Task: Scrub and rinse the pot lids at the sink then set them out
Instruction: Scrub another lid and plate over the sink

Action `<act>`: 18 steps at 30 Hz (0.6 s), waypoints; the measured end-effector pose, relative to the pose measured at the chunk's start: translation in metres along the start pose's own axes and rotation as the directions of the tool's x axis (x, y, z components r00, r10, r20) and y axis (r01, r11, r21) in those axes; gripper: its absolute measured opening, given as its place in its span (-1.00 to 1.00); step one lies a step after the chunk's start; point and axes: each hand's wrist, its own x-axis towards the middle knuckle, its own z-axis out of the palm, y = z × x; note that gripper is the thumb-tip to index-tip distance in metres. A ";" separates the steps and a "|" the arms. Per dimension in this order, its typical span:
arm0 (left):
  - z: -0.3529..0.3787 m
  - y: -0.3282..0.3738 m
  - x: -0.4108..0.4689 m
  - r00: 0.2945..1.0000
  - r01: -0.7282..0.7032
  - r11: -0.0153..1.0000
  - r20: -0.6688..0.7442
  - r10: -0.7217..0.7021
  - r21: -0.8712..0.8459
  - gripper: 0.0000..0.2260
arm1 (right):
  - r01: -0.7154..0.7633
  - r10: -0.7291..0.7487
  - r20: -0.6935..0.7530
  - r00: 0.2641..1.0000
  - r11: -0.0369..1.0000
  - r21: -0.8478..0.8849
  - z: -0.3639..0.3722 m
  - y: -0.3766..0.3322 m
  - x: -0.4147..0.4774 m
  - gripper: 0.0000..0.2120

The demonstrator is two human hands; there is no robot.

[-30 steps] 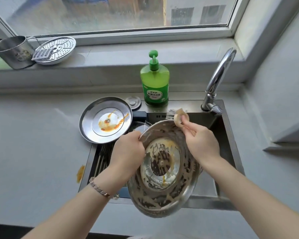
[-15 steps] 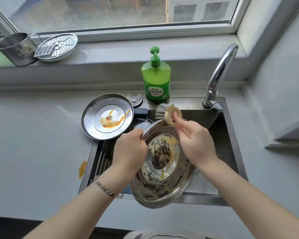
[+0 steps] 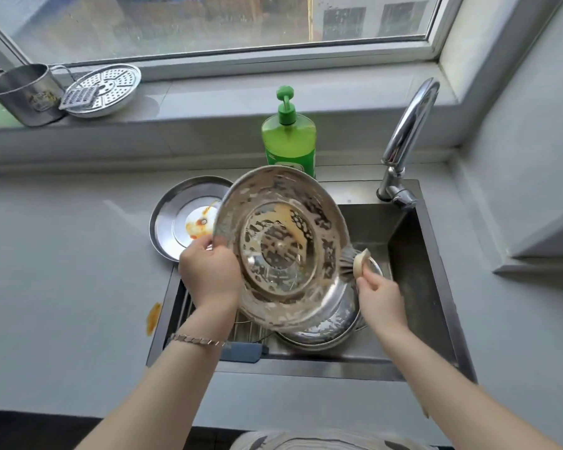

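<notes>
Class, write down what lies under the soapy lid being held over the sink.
A sudsy round steel piece in the sink, beside a wire rack. The lid covers most of that piece and the sink floor.

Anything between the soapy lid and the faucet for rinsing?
Nothing fixed. Only the brush in the right hand sits at the right edge of the lid, on the faucet side; left hand grips the lid.

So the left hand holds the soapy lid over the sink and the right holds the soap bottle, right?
No: in the head view the right hand grips a scrub brush; the soap bottle stands behind the sink. The rest holds.
</notes>
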 end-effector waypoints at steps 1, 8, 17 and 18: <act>0.002 0.000 0.003 1.000 0.018 1.000 -0.025 -0.018 0.012 -0.74 | -0.024 0.023 0.051 0.998 1.000 0.005 0.004 0.003 -0.004 -0.67; 0.004 -0.014 0.025 0.924 0.381 0.924 -0.003 -0.382 -0.040 -0.73 | -0.378 0.304 0.225 0.926 0.758 0.531 -0.025 -0.018 -0.004 -0.79; 0.015 -0.027 -0.001 0.718 0.640 0.768 0.365 -0.592 -0.014 -0.91 | -0.351 0.294 0.204 0.934 0.862 0.365 -0.048 -0.047 0.005 -0.93; 0.015 -0.027 -0.003 0.787 0.490 0.865 0.372 -0.492 0.107 -0.90 | -0.325 0.275 0.183 0.944 0.870 0.372 -0.050 -0.048 0.004 -0.89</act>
